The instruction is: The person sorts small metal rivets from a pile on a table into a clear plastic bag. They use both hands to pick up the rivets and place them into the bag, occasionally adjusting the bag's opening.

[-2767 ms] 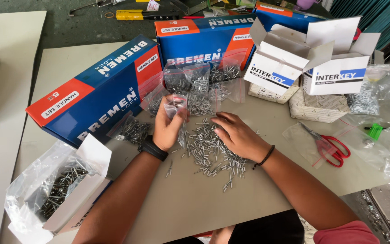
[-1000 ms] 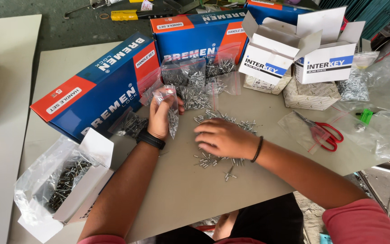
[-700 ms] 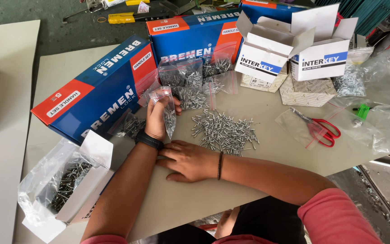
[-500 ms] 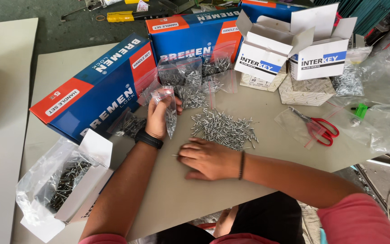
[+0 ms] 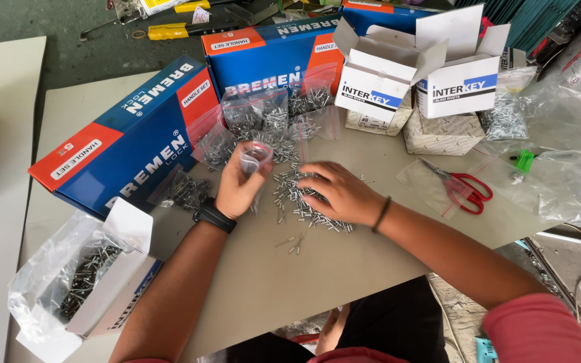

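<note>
- I look down on a pale beige flat tabletop [image 5: 344, 269], its near edge running across just in front of the person's body.
- Along the far left edge lies a long blue cardboard box with red end panels [image 5: 129, 158], angled toward the far side; a second blue and red box [image 5: 270, 57] stands against the far edge.
- At the far right corner sit two open white cardboard cartons with blue stripes [image 5: 415, 84], flaps up, resting on lower white boxes.
- At the near left corner an open white carton lined with a clear plastic bag of dark metal rivets [image 5: 85, 279] hangs over the edge.
- Clear zip bags filled with silver rivets [image 5: 263, 124] are heaped in front of the far blue box.
- A loose pile of small silver metal rivets [image 5: 297, 198] lies at the table's middle.
- Red-handled scissors [image 5: 462, 188] lie on a flat clear bag toward the right edge.
- My left hand [image 5: 240, 185], a black watch on its wrist, is closed around a small clear plastic zip bag with a red strip [image 5: 257, 156], held upright just left of the pile.
- My right hand [image 5: 341, 191], a dark band on its wrist, rests palm down on the pile, fingers curled narrowly into the rivets; I cannot tell whether it grips any.
</note>
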